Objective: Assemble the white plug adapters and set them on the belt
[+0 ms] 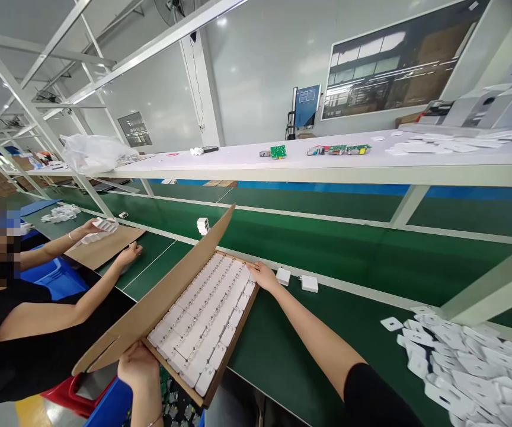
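Note:
A shallow cardboard box (233,347) lies tilted before me, its front part jutting past the table edge. Rows of small white plastic cases (207,308) fill it. Its brown flap (167,279) stands raised along the left side. My left hand (138,365) is closed around the near left corner, partly hidden by the flap. At the far right corner my right hand (262,276) grips the rim, its fingertips over the end cases. Two loose white cases (309,283) lie just right of that hand.
White flat plates (469,362) are heaped on the green table (309,338) at right. A co-worker's hands (127,256) handle white pieces over cardboard at left. A white shelf (327,169) runs above the table. A blue bin (114,406) with circuit boards stands below.

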`<action>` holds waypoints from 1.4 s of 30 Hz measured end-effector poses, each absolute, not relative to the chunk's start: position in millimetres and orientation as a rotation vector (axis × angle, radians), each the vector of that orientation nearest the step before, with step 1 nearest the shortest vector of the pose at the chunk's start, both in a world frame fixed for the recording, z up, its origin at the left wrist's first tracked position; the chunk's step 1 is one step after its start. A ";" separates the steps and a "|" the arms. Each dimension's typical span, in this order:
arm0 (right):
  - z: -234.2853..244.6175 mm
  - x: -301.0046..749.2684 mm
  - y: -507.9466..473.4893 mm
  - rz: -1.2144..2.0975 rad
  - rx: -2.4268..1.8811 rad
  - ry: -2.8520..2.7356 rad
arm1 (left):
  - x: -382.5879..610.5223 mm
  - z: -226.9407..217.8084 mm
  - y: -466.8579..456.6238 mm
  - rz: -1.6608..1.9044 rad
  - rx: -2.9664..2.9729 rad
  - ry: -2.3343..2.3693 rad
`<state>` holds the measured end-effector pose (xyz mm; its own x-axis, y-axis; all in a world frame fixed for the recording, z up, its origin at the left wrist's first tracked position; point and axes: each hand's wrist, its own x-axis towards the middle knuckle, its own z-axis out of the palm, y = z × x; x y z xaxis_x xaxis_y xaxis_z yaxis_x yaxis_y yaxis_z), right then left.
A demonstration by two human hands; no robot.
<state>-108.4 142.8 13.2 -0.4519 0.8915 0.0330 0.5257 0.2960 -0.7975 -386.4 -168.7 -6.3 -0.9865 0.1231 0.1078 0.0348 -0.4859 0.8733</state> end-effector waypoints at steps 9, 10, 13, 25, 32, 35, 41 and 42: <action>2.0 -23.7 42.7 1.009 -1.236 -2.081 | -435.6 7.9 -153.8 2.515 0.318 1.595; 2.3 -14.9 38.9 1.030 -1.207 -2.087 | -439.9 9.0 -152.8 2.473 0.332 1.609; 9.8 -1.4 51.4 1.075 -1.122 -2.063 | -447.8 10.7 -150.2 2.347 0.375 1.656; 64.5 -77.0 136.5 0.899 -0.972 -1.971 | -440.9 1.5 -177.0 1.980 0.543 2.145; 69.3 -101.2 114.9 0.622 -1.265 -2.015 | -431.5 19.6 -180.1 1.527 0.652 2.614; 72.2 -112.3 106.7 0.571 -1.269 -2.098 | -425.3 25.7 -175.5 1.349 0.752 2.686; 60.0 -104.8 100.0 0.586 -1.257 -2.210 | -419.2 18.4 -174.5 1.242 0.871 2.776; 55.6 -100.9 99.4 0.599 -1.252 -2.219 | -419.1 15.9 -175.6 1.246 0.896 2.778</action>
